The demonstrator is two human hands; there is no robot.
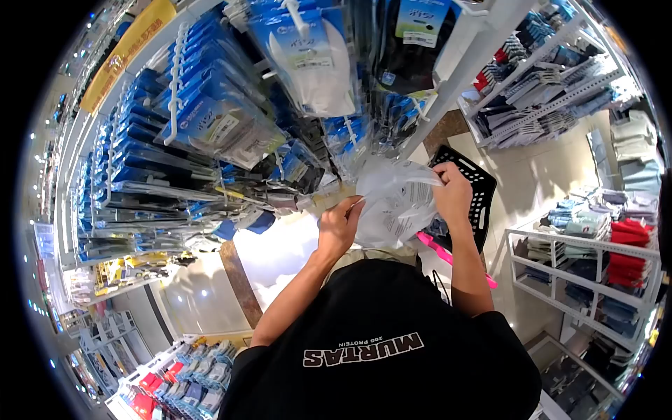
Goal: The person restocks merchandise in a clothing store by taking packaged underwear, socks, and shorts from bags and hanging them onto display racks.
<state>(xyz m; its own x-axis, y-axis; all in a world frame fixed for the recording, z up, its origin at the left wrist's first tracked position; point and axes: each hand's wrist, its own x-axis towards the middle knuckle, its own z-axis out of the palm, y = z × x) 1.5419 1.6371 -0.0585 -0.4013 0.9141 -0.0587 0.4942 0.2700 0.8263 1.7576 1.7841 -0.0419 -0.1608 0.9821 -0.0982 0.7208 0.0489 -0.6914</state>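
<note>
A clear plastic bag [395, 203] with printed text hangs between my two hands in front of my waist. My left hand [341, 222] pinches its edge on the left side, fingers pressed together. On the right side, my right hand [452, 187] grips the bag's upper edge with closed fingers. What the bag contains, if anything, I cannot make out. Behind and to the right of the bag is a black perforated basket [476, 189] with a pink strap [435, 249] showing beside my right forearm.
A rack of blue-carded packets [217, 126] on white hooks [175, 84] stands ahead and to the left. Shelves of folded clothes [546, 98] are at the upper right. Another white rack [581, 273] with red garments [630, 245] stands at right, and a sock display [189, 385] at lower left.
</note>
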